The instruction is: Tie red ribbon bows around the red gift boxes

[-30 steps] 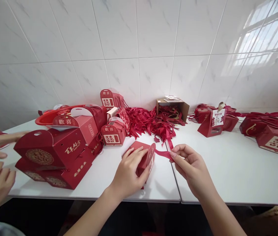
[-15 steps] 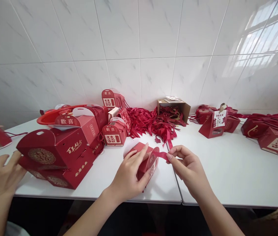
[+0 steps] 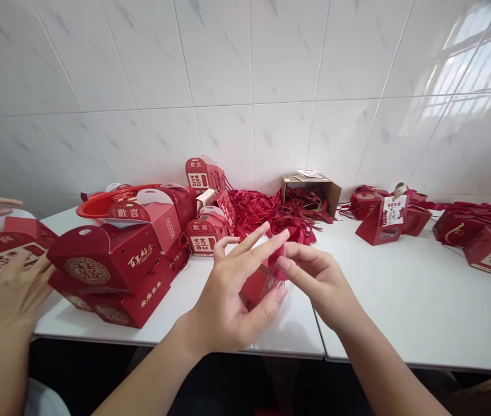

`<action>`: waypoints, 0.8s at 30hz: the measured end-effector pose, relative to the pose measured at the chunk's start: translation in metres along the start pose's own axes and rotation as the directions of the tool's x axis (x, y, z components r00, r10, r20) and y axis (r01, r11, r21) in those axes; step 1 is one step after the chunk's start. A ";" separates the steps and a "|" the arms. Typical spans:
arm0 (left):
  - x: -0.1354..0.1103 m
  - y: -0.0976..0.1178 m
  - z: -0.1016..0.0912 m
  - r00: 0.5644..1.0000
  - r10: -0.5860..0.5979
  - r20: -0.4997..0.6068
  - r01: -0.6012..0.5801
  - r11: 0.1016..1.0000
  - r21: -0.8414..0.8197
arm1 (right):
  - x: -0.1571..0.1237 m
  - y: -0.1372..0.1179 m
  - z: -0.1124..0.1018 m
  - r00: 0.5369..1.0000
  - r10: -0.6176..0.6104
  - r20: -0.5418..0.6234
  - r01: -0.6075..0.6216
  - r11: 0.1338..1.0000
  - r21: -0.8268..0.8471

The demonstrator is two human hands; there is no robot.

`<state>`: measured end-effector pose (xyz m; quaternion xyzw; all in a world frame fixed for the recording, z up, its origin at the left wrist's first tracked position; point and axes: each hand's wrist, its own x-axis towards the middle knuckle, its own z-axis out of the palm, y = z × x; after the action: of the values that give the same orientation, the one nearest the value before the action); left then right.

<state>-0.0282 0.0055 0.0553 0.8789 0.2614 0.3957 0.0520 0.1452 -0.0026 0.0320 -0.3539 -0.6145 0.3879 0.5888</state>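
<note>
My left hand [image 3: 232, 294] is raised over a small red gift box [image 3: 256, 286], thumb under it and fingers stretched up; most of the box is hidden behind the palm. My right hand [image 3: 314, 277] pinches the end of a red ribbon [image 3: 279, 261] against the box's top. Both hands are close together above the white table [image 3: 401, 300] near its front edge.
A stack of large red gift boxes [image 3: 110, 271] stands at left, with smaller ones [image 3: 204, 237] behind. A ribbon pile [image 3: 266, 214] and brown carton [image 3: 312, 188] lie by the tiled wall. More red boxes [image 3: 488, 245] sit at right. Another person's hands [image 3: 6, 294] handle a red box [image 3: 2, 245] far left.
My hands lifted the small box off the table and drew together; the ribbon end came up to the box top. The other person's hands brought a red box in at left.
</note>
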 end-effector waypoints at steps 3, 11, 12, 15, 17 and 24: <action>-0.001 -0.009 0.003 0.987 -0.131 -0.095 0.125 0.990 -0.061 | -0.010 -0.020 -0.004 0.999 -0.026 -0.031 0.032 0.983 0.182; -0.004 -0.068 0.042 0.747 -0.654 -0.122 0.658 0.753 -0.013 | -0.059 -0.040 -0.009 0.899 -0.272 -0.343 0.363 0.901 0.239; -0.003 -0.067 0.045 0.751 -0.649 -0.122 0.656 0.754 0.025 | -0.054 -0.036 -0.002 0.911 -0.186 -0.369 0.298 0.915 0.274; -0.005 -0.057 0.050 0.771 -0.617 -0.155 0.635 0.761 0.132 | -0.026 -0.011 0.020 0.946 0.065 -0.317 0.075 0.909 0.410; -0.009 -0.052 0.049 0.776 -0.612 -0.153 0.629 0.769 0.113 | -0.004 0.010 0.029 0.960 0.161 -0.230 -0.043 0.894 0.446; -0.023 -0.057 0.038 0.697 -0.709 0.109 0.621 0.519 -0.587 | 0.029 0.043 0.032 0.933 0.357 0.036 -0.358 0.918 0.169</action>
<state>-0.0374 0.0467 -0.0030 0.6190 0.4460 0.4671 0.4469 0.1108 0.0411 0.0062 -0.4068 -0.5047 0.5417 0.5351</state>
